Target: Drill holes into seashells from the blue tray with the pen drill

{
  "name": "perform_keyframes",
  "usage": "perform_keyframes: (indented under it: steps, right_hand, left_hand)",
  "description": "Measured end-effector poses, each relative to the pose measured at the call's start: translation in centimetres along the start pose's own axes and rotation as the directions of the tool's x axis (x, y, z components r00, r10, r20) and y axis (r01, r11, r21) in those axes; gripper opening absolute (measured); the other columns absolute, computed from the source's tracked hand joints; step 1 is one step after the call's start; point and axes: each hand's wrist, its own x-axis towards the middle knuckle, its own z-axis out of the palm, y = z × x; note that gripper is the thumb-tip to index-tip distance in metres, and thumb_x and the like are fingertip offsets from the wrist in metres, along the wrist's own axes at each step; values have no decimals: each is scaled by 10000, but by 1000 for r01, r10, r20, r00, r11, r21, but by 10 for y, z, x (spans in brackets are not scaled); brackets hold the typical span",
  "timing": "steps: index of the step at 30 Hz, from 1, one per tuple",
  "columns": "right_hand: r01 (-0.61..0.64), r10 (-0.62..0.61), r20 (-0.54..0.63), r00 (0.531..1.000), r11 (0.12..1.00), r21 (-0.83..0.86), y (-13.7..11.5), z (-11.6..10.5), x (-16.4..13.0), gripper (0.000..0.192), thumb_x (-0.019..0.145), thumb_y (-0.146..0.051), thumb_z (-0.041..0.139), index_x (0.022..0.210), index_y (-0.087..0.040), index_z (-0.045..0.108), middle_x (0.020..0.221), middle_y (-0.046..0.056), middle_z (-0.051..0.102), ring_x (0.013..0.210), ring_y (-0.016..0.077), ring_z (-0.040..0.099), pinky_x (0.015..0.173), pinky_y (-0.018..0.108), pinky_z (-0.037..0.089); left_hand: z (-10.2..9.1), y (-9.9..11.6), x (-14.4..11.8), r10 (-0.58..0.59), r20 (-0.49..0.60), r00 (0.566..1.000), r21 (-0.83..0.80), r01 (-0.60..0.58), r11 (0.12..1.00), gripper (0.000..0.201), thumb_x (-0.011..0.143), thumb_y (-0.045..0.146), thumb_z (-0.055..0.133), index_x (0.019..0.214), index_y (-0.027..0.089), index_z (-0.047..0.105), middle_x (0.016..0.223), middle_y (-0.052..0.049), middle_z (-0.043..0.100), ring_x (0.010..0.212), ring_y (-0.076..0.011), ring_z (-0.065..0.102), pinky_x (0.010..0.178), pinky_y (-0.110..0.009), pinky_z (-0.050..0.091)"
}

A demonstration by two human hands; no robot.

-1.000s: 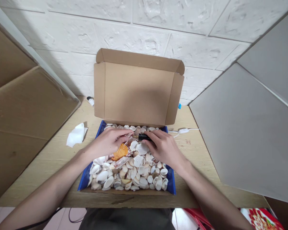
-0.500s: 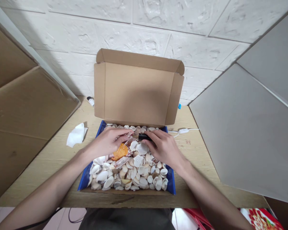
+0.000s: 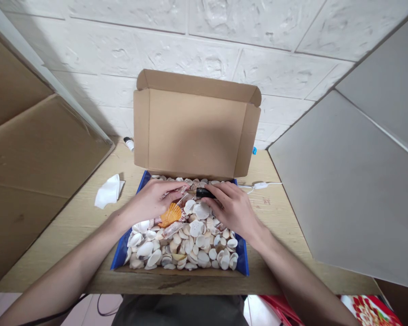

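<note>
Bumpy white wall blocks stand behind a pale wooden bench (image 3: 279,213). Under both hands, a brown cardboard box (image 3: 193,131) holds smooth, ridged seashells (image 3: 190,244). Left hand (image 3: 149,201) pinches a thin clear piece; right hand (image 3: 233,208) grips a small black tube (image 3: 204,193).

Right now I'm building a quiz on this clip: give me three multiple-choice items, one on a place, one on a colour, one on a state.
1. Where does the crumpled tissue lie?
A. on the table left of the box
B. among the shells
C. on the lid

2. What colour is the scallop shell by the left hand?
A. green
B. orange
C. black

3. How stands the box lid?
A. shut
C. torn off
B. open, upright

A: it rests on bare wood. B: it stands out among pale shells. B: the lid rises behind the shells.
</note>
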Motion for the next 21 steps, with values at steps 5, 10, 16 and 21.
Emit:
perform_keyframes:
  steps: [5,10,16,21]
  right_hand:
    - [2,-2,-13,1000,1000,6,-1,-1,0,296,938,-323,518,1120,-135,655,920,103,707,803,198,632,706,331,511]
    - [-36,35,59,998,999,9,-4,-2,0,335,960,-357,468,1098,-120,660,856,99,710,762,190,658,648,300,511]
    - [-42,44,84,996,999,-32,-6,-4,0,343,964,-376,462,1100,-131,659,843,89,720,726,170,671,619,271,503]
    - [-24,24,38,999,1000,0,-5,-3,0,325,949,-356,504,1120,-119,647,869,94,721,752,175,673,647,274,516]
  left_hand:
    - [-1,0,-1,-19,4,1000,-8,19,1000,306,937,323,499,1130,198,701,1079,-58,749,909,-221,720,777,-304,541]
    - [-1,3,0,-42,13,999,-19,42,999,286,928,313,502,1110,235,707,1084,-37,748,922,-222,720,793,-308,547]
    - [-2,5,0,-41,16,999,-22,42,999,290,933,302,497,1121,237,708,1083,-49,748,927,-229,717,805,-328,552]
    - [-2,6,0,-71,13,997,-33,71,997,300,929,337,499,1120,248,712,1090,-53,744,922,-248,716,804,-358,553]
